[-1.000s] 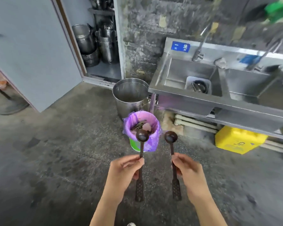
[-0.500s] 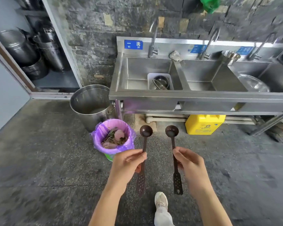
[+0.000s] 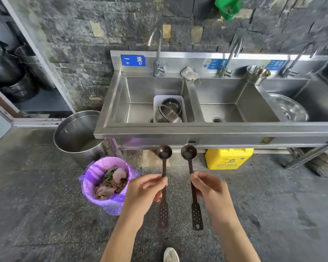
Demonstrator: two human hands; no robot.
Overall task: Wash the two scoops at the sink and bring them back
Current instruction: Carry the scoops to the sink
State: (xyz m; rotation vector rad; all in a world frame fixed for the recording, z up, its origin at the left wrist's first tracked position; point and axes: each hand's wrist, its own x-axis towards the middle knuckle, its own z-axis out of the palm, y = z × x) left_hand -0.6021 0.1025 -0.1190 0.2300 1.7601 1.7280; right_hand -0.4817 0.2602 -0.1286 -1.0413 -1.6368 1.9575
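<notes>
Rt-most basin (image 3: 320,103) cut by edge; mid sign (image 3: 217,63) blurred.

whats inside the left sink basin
In the left basin sits a white tub with stacked steel bowls; a drain shows beside it. Whatever lies under the bowls is covered.

In left basin (image 3: 138,103), tray of bowls (image 3: 169,109) blocks right half; middle basin (image 3: 235,103) open
</notes>
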